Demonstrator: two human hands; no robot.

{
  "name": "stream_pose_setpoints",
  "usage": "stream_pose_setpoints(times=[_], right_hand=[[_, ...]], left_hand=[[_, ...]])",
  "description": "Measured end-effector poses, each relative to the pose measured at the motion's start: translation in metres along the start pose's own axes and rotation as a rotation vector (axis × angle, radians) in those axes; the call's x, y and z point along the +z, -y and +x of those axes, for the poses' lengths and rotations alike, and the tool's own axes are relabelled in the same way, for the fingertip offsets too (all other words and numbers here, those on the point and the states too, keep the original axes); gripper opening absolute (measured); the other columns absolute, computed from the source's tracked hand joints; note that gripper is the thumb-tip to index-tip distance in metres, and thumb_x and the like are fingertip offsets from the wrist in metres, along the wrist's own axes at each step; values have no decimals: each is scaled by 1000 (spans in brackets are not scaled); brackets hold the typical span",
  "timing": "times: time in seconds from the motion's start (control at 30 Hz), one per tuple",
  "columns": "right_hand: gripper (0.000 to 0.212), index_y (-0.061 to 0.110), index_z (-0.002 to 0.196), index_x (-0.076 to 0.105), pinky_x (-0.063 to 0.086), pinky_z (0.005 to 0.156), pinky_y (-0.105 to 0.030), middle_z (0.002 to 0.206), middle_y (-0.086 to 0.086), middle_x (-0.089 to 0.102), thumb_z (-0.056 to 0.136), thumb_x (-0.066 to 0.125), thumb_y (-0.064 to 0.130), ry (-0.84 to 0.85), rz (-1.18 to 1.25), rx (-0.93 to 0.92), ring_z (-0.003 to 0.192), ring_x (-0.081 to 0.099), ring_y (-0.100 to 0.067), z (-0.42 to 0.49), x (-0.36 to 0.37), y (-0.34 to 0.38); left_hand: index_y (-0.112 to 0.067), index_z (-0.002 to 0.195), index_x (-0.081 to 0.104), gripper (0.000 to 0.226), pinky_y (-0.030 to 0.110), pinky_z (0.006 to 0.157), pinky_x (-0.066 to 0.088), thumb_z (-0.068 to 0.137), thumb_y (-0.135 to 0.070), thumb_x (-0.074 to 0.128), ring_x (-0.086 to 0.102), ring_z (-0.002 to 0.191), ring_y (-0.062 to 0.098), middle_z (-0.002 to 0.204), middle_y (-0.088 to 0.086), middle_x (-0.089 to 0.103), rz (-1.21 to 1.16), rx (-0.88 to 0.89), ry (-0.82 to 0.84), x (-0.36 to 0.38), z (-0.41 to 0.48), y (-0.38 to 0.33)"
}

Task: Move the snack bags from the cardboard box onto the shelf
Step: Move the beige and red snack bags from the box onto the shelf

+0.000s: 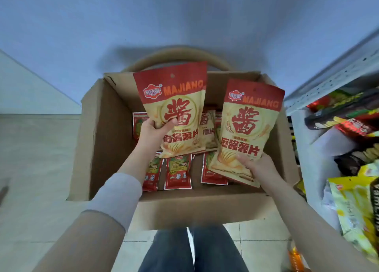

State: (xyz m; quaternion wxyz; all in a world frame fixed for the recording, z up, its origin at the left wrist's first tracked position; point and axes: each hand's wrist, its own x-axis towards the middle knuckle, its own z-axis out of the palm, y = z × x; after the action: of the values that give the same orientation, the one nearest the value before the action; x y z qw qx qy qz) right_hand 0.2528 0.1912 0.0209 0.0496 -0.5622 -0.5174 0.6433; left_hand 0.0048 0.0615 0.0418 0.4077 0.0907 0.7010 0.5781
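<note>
Head view: stock held above an open cardboard box point(102, 138), one bag per hand.
Item one: left bag point(176, 99), red and cream, upright, gripped at its lower left by the left hand point(152, 131), thumb curled across its face. Beneath it, small red packets point(178, 172) and a matching bag point(208, 128) lie on the box floor. Item two: right bag point(246, 128), pinched near its bottom edge by the right hand point(260, 168). Far right: shelf point(328, 81) holding mixed packets point(348, 116).

matt cardboard box point(106, 128), glossy snack bags point(176, 107) — tiled floor point(37, 159)
</note>
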Motion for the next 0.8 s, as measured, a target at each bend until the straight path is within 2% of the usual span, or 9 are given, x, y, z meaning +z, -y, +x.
stream_pose_setpoints(times=[0.1, 0.2, 0.27, 0.33, 0.4, 0.47, 0.6, 0.73, 0.8], right_hand=[[22, 36, 87, 65, 53, 59, -12, 83, 17, 73, 71, 77, 27, -139, 93, -138, 77, 68, 2, -69, -20, -3], [27, 20, 95, 64, 41, 43, -8, 60, 15, 67, 71, 77, 24, -325, 185, -187, 51, 60, 4, -127, -34, -26], [38, 9, 108, 59, 34, 37, -7, 61, 12, 57, 75, 75, 21, -412, 238, -213, 37, 49, 5, -166, -42, -43], [39, 10, 110, 61, 40, 48, -10, 74, 9, 59, 76, 75, 22, -488, 257, -239, 49, 54, 7, -209, -54, -59], [23, 22, 94, 66, 48, 60, -13, 82, 10, 67, 74, 77, 24, -596, 288, -250, 65, 62, 6, -254, -70, -70], [20, 25, 88, 65, 52, 66, -18, 83, 9, 68, 72, 78, 22, -689, 325, -274, 70, 65, 0, -295, -90, -82], [18, 28, 81, 65, 47, 53, -7, 76, 18, 69, 72, 78, 19, -841, 410, -349, 67, 66, 6, -379, -138, -118], [16, 25, 82, 67, 49, 55, -12, 79, 12, 72, 70, 79, 25, -963, 474, -356, 72, 68, -1, -468, -193, -172], [18, 24, 85, 68, 49, 54, -10, 77, 13, 73, 71, 79, 26, -1034, 500, -369, 70, 69, 1, -515, -224, -205]], left_hand=[[-15, 107, 62, 26, 41, 90, 53, 83, -21, 68, 67, 101, 18, 106, 1, 70, -49, 115, 87, 18, -42, -35], [-22, 94, 64, 12, 21, 70, 57, 83, -18, 68, 70, 86, 5, 91, -11, 72, -70, 233, 183, 36, -82, -56], [-25, 88, 64, 10, 12, 59, 53, 82, -18, 69, 69, 77, -2, 80, -17, 71, -70, 287, 237, 50, -114, -66], [-28, 85, 63, 11, 9, 56, 50, 82, -19, 70, 67, 72, -6, 73, -21, 70, -59, 322, 292, 67, -149, -72], [-30, 84, 64, 13, 8, 56, 50, 83, -18, 69, 67, 73, -6, 72, -24, 70, -47, 362, 367, 88, -185, -76], [-33, 84, 64, 13, 7, 57, 50, 83, -21, 69, 67, 74, -7, 74, -26, 70, -8, 415, 453, 112, -221, -78], [-34, 86, 65, 10, 10, 59, 51, 82, -26, 70, 68, 78, -3, 78, -26, 70, 40, 502, 626, 167, -300, -75], [-33, 88, 66, 9, 8, 53, 49, 80, -29, 70, 67, 71, -7, 72, -27, 69, 104, 589, 800, 236, -393, -60], [-35, 84, 66, 7, 12, 60, 51, 80, -31, 70, 67, 75, -7, 74, -28, 69, 124, 634, 882, 275, -444, -46]])
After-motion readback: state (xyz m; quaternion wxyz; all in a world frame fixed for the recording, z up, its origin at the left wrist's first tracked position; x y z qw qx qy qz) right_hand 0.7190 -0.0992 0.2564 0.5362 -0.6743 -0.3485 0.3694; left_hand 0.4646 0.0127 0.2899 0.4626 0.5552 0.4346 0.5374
